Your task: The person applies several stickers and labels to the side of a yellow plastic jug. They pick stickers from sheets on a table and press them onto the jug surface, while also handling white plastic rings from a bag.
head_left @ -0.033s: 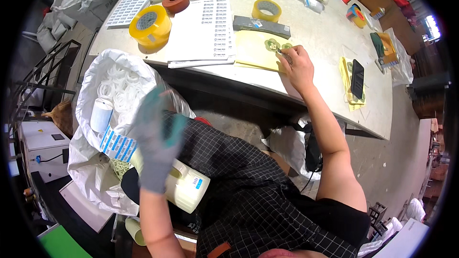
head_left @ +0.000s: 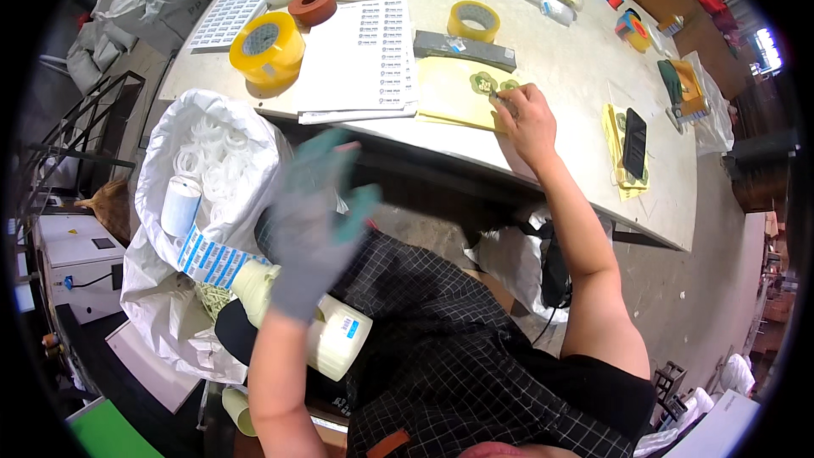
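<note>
My left hand (head_left: pixel 314 216), in a grey and green glove, is blurred above my lap with thumb and fingers apart, nothing visible in it. Below its wrist a cream plastic container (head_left: pixel 341 346) with a small barcode label lies on my lap, partly hidden by my forearm. My bare right hand (head_left: pixel 532 123) rests at the table's near side, fingertips pinched on the edge of yellow sheets (head_left: pixel 449 93). Green flower-shaped labels (head_left: pixel 484 83) show on them by its fingers. Whatever small thing it pinches, I cannot make out.
A white sack (head_left: pixel 161 140) of clear plastic rings stands at the left, a roll of barcode labels (head_left: pixel 181 206) at its edge. On the table (head_left: pixel 585 76) are tape rolls (head_left: pixel 267 47), printed label sheets (head_left: pixel 352 59), a grey bar (head_left: pixel 466 48) and a black phone (head_left: pixel 633 142).
My gloved left hand has moved right and slightly up, away from the sack, uncovering more of the cream container. My right hand has stayed at the yellow sheets.
</note>
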A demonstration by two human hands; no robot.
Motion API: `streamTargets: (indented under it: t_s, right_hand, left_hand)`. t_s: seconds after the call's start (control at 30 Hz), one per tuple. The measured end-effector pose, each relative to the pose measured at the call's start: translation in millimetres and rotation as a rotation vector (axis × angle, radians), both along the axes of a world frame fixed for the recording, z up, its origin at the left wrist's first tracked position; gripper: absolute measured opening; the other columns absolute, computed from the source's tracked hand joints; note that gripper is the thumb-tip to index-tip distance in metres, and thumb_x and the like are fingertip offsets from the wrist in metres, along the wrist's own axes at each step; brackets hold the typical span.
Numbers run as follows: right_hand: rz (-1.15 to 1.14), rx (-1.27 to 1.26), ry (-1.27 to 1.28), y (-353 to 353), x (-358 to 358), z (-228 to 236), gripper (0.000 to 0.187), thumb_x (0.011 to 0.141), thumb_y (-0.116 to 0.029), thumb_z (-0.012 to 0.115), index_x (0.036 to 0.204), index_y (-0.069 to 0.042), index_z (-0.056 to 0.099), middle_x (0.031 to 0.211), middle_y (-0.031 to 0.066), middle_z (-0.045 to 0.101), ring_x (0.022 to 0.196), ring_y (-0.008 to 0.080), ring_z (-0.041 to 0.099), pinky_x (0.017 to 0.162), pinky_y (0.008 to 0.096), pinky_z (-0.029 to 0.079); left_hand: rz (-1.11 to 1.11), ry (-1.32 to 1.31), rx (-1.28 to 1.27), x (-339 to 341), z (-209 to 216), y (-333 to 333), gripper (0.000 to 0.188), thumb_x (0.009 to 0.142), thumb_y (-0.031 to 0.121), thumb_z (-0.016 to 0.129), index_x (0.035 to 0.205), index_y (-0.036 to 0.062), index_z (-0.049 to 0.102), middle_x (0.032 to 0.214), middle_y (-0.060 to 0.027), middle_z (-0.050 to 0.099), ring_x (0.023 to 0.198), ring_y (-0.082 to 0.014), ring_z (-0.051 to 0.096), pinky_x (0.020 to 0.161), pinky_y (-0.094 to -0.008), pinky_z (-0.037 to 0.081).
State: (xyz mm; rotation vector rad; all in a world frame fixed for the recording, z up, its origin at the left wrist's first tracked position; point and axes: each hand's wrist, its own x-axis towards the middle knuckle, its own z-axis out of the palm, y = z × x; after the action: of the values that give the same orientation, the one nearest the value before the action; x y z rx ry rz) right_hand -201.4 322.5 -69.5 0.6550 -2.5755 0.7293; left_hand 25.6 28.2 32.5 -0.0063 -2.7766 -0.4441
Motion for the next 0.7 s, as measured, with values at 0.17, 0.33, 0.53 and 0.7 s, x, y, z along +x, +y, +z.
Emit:
streamTargets:
  t_s: [0.17,0.33,0.53,0.7]
  right_hand:
    - [0.053,0.023,-0.038,4,4,-3,0.017,0.086,-0.02,0.079,0.1,-0.011,0.076,0.097,0.008,0.065,0.093,0.0294,0.066,0.078,0.0402,0.055]
    - [0.059,0.027,0.031,2,-6,-12,0.01,0.086,-0.019,0.075,0.094,-0.014,0.075,0.097,0.0037,0.063,0.093,0.0247,0.064,0.073,0.039,0.055]
    - [0.046,0.084,0.004,-5,-9,-3,0.016,0.088,-0.02,0.072,0.102,-0.015,0.079,0.096,0.0053,0.063,0.094,0.0255,0.064,0.075,0.0394,0.055]
    - [-0.011,-0.542,-0.313,1,-37,-6,0.024,0.098,-0.019,0.067,0.117,-0.01,0.079,0.099,0.0097,0.063,0.094,0.0214,0.063,0.084,0.0311,0.052]
  left_hand:
    - [-0.343,0.006,-0.087,-139,-94,92,0.07,0.095,0.055,0.062,0.15,0.0118,0.053,0.162,-0.0126,0.042,0.152,-0.0378,0.033,0.127,-0.054,0.021]
    - [-0.325,-0.026,-0.05,-158,-131,104,0.067,0.091,0.052,0.067,0.144,0.0114,0.058,0.154,-0.0109,0.05,0.147,-0.0355,0.039,0.126,-0.0562,0.023]
    - [-0.333,-0.043,-0.062,-158,-125,105,0.066,0.091,0.051,0.068,0.143,0.0112,0.059,0.155,-0.0108,0.049,0.147,-0.0357,0.039,0.126,-0.0563,0.023]
    - [-0.325,-0.066,-0.078,-160,-124,109,0.066,0.091,0.051,0.068,0.143,0.0111,0.058,0.156,-0.0114,0.048,0.148,-0.0358,0.038,0.125,-0.0564,0.024]
